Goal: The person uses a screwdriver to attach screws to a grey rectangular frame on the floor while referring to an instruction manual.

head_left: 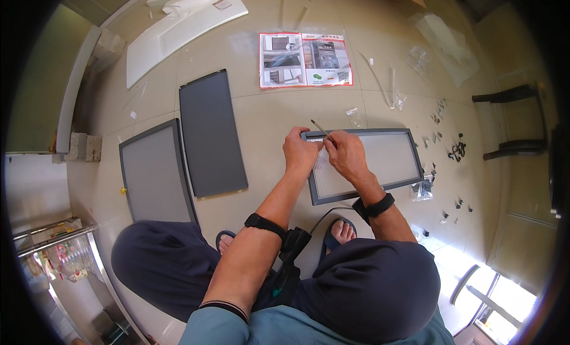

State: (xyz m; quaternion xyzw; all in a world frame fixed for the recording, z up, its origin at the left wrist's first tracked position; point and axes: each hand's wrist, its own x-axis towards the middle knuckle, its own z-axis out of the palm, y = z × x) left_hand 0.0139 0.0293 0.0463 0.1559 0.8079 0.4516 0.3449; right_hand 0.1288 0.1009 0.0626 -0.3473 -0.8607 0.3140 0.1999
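A framed panel (389, 160) with a dark grey border and a pale, finely ribbed inner face lies on the floor in front of me. At its upper left corner my left hand (301, 152) is closed, thumb and fingers gripping the frame. Close beside it, my right hand (347, 157) pinches a slim brownish rod-shaped tool (321, 129), which slants up and to the left. The fingertips of both hands nearly meet over the panel's left end. They hide the tool's lower end and the spot beneath it.
A dark grey flat panel (214, 134) and another framed panel (154, 170) lie left. Beyond is a printed instruction sheet (306, 60). Small dark fittings (457, 151) and plastic bags (423, 189) lie right. White foam (184, 30) sits far left; a dark chair-like frame (513, 122) stands right.
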